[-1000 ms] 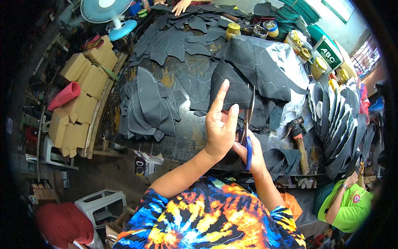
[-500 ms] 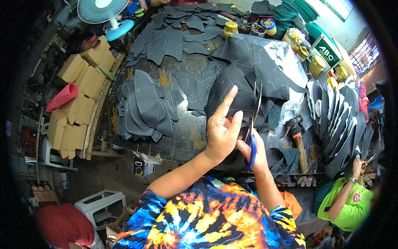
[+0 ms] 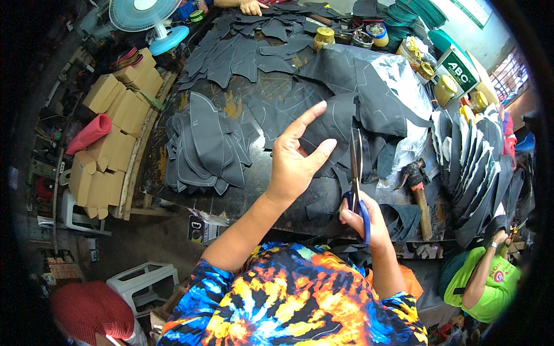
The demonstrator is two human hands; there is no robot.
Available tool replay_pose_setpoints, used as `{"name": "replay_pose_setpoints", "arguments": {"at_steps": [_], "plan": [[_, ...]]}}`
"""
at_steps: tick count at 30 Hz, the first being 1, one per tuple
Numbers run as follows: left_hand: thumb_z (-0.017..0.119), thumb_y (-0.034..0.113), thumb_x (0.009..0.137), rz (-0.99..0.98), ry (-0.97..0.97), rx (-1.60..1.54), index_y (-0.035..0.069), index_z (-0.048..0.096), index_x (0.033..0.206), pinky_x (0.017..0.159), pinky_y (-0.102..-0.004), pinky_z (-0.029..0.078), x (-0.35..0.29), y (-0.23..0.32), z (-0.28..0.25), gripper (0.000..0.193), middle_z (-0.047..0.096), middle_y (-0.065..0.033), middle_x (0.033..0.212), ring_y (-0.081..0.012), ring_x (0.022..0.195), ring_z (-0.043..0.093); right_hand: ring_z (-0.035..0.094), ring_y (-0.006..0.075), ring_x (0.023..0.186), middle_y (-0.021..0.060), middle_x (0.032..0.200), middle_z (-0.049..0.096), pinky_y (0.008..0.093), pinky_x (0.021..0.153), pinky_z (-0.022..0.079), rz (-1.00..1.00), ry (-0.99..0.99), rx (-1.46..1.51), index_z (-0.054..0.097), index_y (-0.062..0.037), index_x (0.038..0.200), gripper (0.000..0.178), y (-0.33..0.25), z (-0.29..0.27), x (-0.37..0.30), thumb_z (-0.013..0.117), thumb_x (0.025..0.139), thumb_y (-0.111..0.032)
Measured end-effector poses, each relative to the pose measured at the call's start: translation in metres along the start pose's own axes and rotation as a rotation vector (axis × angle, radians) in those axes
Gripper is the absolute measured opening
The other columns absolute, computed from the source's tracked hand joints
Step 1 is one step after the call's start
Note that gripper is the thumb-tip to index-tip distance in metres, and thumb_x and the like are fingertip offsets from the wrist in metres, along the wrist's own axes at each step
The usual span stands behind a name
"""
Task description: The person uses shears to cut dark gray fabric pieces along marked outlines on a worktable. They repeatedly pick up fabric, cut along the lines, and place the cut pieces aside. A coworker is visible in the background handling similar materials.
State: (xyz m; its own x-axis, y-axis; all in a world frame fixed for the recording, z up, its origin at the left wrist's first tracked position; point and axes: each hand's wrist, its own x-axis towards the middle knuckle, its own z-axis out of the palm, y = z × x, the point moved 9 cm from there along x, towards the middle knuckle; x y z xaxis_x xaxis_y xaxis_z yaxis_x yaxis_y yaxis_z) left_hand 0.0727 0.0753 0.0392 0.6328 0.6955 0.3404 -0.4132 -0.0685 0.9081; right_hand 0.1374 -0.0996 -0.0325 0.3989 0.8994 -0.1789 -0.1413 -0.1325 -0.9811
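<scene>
My right hand point(image 3: 369, 218) is closed around the blue handles of a pair of scissors point(image 3: 355, 164). Their blades point away from me, slightly parted, with the tips near a dark leather-like sheet point(image 3: 336, 117). My left hand point(image 3: 295, 164) is to the left of the blades, its index finger stretched out and thumb spread wide. Its other fingers are mostly hidden, so any contact with the sheet behind it is unclear. A larger dark sheet with pale outlines point(image 3: 378, 109) lies just beyond. Left of my hands rests a stack of dark cut pieces point(image 3: 205, 141).
Many cut pieces point(image 3: 231, 60) cover the table's far side. A hammer point(image 3: 420, 199) lies right of the scissors, near standing dark pieces point(image 3: 470, 161). Cardboard boxes point(image 3: 112, 138) and a fan point(image 3: 144, 14) are left. A co-worker in green point(image 3: 485, 282) sits right; another person's hand point(image 3: 252, 7) shows at the far edge.
The scissors have come back toward me and right, away from the sheet. My left hand has shifted slightly left, its thumb farther from the blades. Another person's hand has appeared at the far edge.
</scene>
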Motion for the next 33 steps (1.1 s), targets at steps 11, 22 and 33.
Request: {"name": "replay_pose_setpoints", "arguments": {"at_steps": [11,22,33], "plan": [[0.070,-0.008,0.081,0.017,-0.120,0.202,-0.002,0.049,0.142,0.104,-0.0285,0.044,0.000,0.009,0.008,0.065,0.058,-0.0126,0.137,-0.0153,0.121,0.056,0.047,0.0080,0.078,-0.0005,0.084,0.051,0.0244,0.070,0.042,-0.072,-0.085,-0.111,0.054,-0.0056,0.092,0.025,-0.013,0.004,0.012,0.074,0.087,-0.020],[0.066,-0.012,0.085,0.014,0.047,-0.179,0.004,0.027,0.154,0.098,-0.0270,0.048,0.001,0.010,-0.006,0.081,0.057,-0.0122,0.131,-0.0164,0.115,0.059,0.041,0.0040,0.063,-0.0077,0.068,0.047,0.0206,0.059,0.037,0.028,-0.017,-0.171,0.056,-0.0063,0.078,0.022,-0.003,-0.013,0.000,0.076,0.084,-0.014],[0.063,-0.007,0.091,-0.059,-0.006,-0.007,-0.002,0.046,0.144,0.096,-0.0245,0.049,-0.027,-0.011,0.015,0.056,0.054,-0.0109,0.140,-0.0120,0.115,0.058,0.047,0.0066,0.081,-0.0043,0.087,0.053,0.0225,0.074,0.041,0.007,-0.138,0.078,0.057,-0.0071,0.096,0.020,0.005,-0.001,0.016,0.072,0.088,-0.016]]}}
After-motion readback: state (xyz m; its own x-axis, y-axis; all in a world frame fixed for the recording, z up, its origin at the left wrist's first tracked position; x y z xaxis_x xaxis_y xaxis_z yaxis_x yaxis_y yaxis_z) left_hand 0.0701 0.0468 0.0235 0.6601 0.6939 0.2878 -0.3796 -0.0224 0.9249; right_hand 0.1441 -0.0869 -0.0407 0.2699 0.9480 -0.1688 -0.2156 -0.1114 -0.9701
